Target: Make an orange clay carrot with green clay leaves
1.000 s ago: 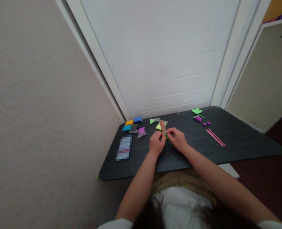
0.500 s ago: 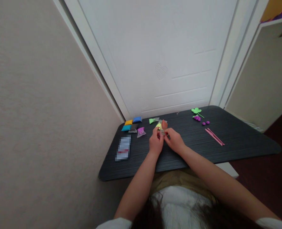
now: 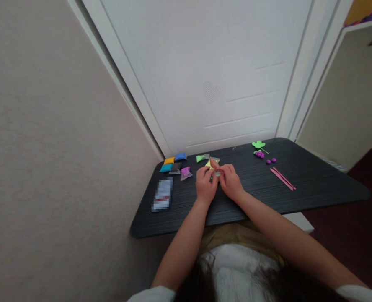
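Observation:
Between my two hands is a small clear packet of orange-red clay (image 3: 213, 163), held above the dark table. My left hand (image 3: 205, 183) pinches its near left side, and my right hand (image 3: 231, 181) grips its right side. Crinkled clear film shows between the fingertips, while the fingers cover much of the packet. Just behind lies a yellow clay packet (image 3: 208, 164), partly hidden by the fingers. A light green packet (image 3: 202, 158) rests to its left, and a purple packet (image 3: 186, 173) lies left of my left hand.
Orange (image 3: 169, 160), blue (image 3: 180, 156), teal (image 3: 166, 168) and dark (image 3: 175, 168) packets sit at the table's back left. A blurred-out flat item (image 3: 163, 194) lies in front. On the right are a green clover shape (image 3: 259, 144), purple balls (image 3: 259, 155) and pink sticks (image 3: 282, 179).
My right fingers have shifted up and over the orange-red packet, which has tilted and is now more covered. Both hands have stayed in nearly the same spot.

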The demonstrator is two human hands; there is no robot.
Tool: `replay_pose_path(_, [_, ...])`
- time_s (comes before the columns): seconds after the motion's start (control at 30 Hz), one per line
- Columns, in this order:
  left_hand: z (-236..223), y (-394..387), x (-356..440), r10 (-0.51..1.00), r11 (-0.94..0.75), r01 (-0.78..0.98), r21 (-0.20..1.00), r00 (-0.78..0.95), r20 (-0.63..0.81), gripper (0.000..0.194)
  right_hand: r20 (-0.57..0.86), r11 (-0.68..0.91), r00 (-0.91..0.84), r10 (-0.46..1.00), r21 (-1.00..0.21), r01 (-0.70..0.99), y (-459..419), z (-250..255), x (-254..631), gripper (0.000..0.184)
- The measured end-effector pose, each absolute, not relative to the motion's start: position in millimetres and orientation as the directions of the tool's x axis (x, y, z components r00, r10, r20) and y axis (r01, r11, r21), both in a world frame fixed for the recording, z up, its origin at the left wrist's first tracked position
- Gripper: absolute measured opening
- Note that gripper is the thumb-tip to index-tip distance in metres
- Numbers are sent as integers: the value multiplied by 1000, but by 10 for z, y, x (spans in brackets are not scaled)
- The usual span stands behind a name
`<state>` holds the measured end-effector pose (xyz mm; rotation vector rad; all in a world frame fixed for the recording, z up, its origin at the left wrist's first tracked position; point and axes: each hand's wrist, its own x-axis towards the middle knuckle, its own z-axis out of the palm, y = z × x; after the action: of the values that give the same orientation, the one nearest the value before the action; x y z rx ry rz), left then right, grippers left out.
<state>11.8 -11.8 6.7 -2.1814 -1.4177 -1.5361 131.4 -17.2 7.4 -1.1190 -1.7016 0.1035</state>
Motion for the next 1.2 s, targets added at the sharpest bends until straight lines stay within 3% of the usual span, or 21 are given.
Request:
replay_pose_path(0.13, [85,-139,127,545,-643,684,345,92,833,12,715,584,-33,698,-542,605,-180,74,1320,24])
replay_pose_path(0.37, [60,-122,91,522,-688,641,341,110,846,9,734,641,-51,677,-555,530,-180,80,1353,14])
replay_pose_path(0.57, [89,-150,84,545,-722,556,411,92,833,8,718,638,-11,696,-612,467,-158,75,1367,14])
replay_pose_path(0.63, [109,-159,88,597,-722,492,486,87,798,22,668,592,64,741,-696,406,-126,74,1391,13])
replay_pose_path(0.73, [119,-120,86,754,-623,289,727,-25,656,49,479,461,138,867,-876,145,-59,72,1443,9])
replay_pose_path(0.8, [111,-69,76,886,-460,61,886,-42,462,50,340,348,90,936,-933,-92,-16,68,1472,13])
replay_pose_path(0.87, [102,-23,61,958,-270,-110,956,67,278,43,245,237,7,970,-932,-274,11,63,1489,17])
replay_pose_path(0.97, [101,2,37,974,-132,-241,962,148,171,34,179,131,-90,980,-911,-392,22,57,1496,22])
replay_pose_path(1.07, [108,1,22,983,-104,-311,945,110,145,30,233,215,-16,972,-920,-329,22,58,1505,24])
replay_pose_path(1.2, [95,22,10,989,-99,-326,940,75,130,28,366,370,65,928,-926,-78,23,67,1539,18])
